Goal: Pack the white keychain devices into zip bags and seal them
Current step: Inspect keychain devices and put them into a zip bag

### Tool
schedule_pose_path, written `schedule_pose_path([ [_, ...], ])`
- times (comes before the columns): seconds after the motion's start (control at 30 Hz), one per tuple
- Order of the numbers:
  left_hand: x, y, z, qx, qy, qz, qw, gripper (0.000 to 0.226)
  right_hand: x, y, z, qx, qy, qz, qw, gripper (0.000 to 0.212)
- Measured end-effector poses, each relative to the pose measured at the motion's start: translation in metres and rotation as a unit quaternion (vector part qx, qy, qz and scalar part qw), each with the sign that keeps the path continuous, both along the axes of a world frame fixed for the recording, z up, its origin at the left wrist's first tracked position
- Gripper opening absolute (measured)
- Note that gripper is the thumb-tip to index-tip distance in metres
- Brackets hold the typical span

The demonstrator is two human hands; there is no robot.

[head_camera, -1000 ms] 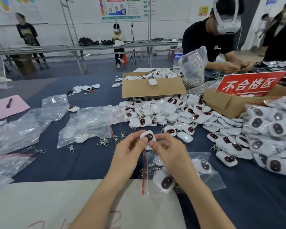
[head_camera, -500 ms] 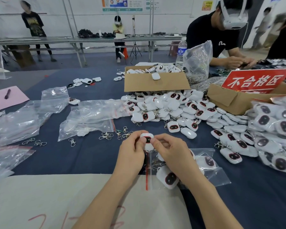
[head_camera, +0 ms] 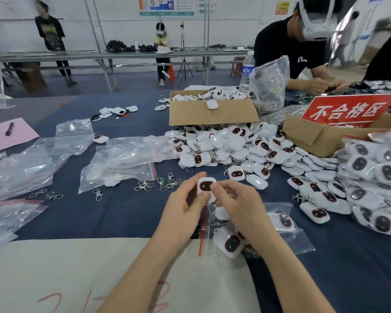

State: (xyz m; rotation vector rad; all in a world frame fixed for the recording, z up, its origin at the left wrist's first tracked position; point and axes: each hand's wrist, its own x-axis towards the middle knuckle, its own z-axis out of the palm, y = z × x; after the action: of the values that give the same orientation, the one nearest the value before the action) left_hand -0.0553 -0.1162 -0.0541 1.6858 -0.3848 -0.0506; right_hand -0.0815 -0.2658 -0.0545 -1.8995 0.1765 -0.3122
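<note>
Above the zip bag (head_camera: 299, 241) on the tabletop (head_camera: 122, 219), the left hand (head_camera: 185, 207) and right hand (head_camera: 236, 205) both pinch one white keychain device (head_camera: 205, 186). A loose pinch could drop it outside the bag mouth. The packed devices (head_camera: 229, 243) may also crowd the seal and stop it closing.

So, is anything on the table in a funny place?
One white keychain device sits alone on the brown cardboard box's front flap, not inside. Loose silver metal clasps lie scattered on the dark blue cloth.
</note>
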Motion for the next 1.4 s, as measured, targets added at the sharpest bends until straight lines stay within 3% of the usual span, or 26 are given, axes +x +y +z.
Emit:
schedule_pose_path([
  [0.4,0.004,0.000,-0.006,0.032,-0.016,0.004,0.999,0.048,-0.002,0.002,0.000,0.010,-0.002,0.011,1.000,0.007],
  [0.87,0.001,-0.004,-0.004,0.058,-0.013,0.039,0.997,0.054,-0.004,0.005,0.004,0.005,0.009,0.031,0.999,0.012],
  [1.13,-0.002,-0.002,0.000,-0.007,-0.028,0.036,0.999,0.030,-0.007,0.005,0.007,-0.004,0.002,0.035,0.999,0.022],
  [1.4,-0.003,-0.001,0.001,-0.029,-0.033,0.020,0.999,0.028,-0.006,0.006,0.005,0.000,0.003,0.031,1.000,0.019],
])
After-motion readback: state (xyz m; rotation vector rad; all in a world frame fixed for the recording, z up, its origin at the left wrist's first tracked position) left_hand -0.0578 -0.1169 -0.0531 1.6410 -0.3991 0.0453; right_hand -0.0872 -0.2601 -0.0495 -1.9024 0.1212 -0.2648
